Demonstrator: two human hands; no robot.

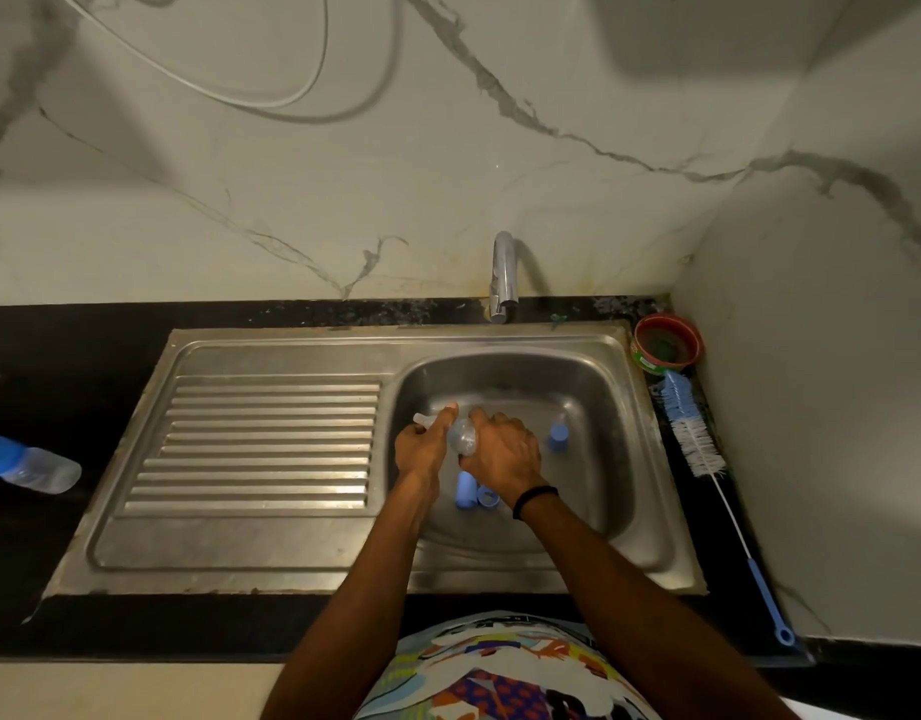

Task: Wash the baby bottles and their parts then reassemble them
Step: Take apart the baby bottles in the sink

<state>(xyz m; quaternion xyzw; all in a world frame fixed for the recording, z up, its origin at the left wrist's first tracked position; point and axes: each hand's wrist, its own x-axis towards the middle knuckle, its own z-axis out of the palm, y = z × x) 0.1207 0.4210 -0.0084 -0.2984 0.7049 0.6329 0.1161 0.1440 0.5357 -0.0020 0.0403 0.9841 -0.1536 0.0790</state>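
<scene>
Over the steel sink basin point(593, 387) my right hand point(502, 452) grips a clear baby bottle point(462, 436) lying on its side. My left hand point(422, 444) holds a small clear nipple part point(426, 419) right beside the bottle, thumb stretched toward it. On the basin floor lie a blue cap point(466, 490) and a blue ring point(487, 496) under my wrists, and another blue cap point(558, 436) stands to the right. A second bottle with a blue top point(29, 465) lies on the black counter at far left.
A blue-and-white bottle brush point(694, 439) lies along the counter right of the sink, behind it a red round tub point(666, 345). The tap point(502, 275) stands behind the basin, no water visible. The ribbed drainboard point(260, 444) lies to the left. A wall closes the right side.
</scene>
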